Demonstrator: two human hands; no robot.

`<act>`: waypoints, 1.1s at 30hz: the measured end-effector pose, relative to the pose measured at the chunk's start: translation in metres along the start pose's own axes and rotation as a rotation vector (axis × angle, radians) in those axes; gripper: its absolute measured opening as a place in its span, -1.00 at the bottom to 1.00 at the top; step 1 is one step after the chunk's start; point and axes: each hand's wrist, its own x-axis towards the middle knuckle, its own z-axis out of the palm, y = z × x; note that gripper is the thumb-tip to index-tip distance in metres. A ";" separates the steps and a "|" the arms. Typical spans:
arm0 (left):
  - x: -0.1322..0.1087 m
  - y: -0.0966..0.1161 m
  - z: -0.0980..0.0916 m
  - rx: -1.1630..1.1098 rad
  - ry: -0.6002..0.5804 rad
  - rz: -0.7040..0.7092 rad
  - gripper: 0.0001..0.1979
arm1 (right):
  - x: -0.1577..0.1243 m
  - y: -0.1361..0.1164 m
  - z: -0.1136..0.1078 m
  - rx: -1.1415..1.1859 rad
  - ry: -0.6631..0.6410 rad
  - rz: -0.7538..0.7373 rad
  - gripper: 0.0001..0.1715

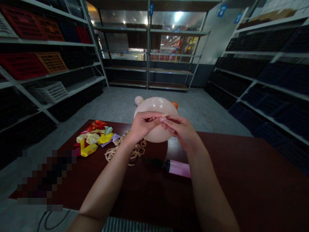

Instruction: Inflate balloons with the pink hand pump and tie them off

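At far left, a rack (51, 42) holds red, orange and white crates. On the left part of the dark reddish-brown table (231, 158) lies a loose pile of limp balloons (93, 138), red, yellow, cream, green and lilac; just beside it, beige loops (122, 139) spread in a tangle, partly behind the left forearm. The left hand (145, 124) has its thumb and fingers drawn together, meeting the right hand (180, 125) at 1 small pale strip (165, 115) pinched between their fingertips; whether this is a balloon neck or a loop, I cannot tell. The large inflated pale balloon (158, 133) sits directly behind the 2 hands, between a small pale balloon (138, 100) and an orange balloon (175, 105). Nearer, a pink pump (180, 168) lies with its black nozzle pointing left, its other end hidden by the right forearm. Dark crates (277, 74) fill the shelves at far right.
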 end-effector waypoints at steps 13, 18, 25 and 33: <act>0.003 -0.001 0.003 -0.026 0.004 -0.118 -0.81 | -0.002 0.000 0.022 -0.274 0.055 -0.147 -0.82; 0.008 -0.012 0.006 0.001 0.213 -0.101 -0.77 | -0.001 0.004 0.028 -0.246 0.084 -0.121 -0.84; 0.004 -0.021 0.016 -0.157 0.132 -0.094 -0.75 | 0.005 0.008 0.015 -0.170 0.295 -0.162 -0.85; -0.002 -0.007 0.024 0.285 0.022 0.142 -0.74 | 0.006 0.011 0.012 -0.142 0.402 -0.276 -0.84</act>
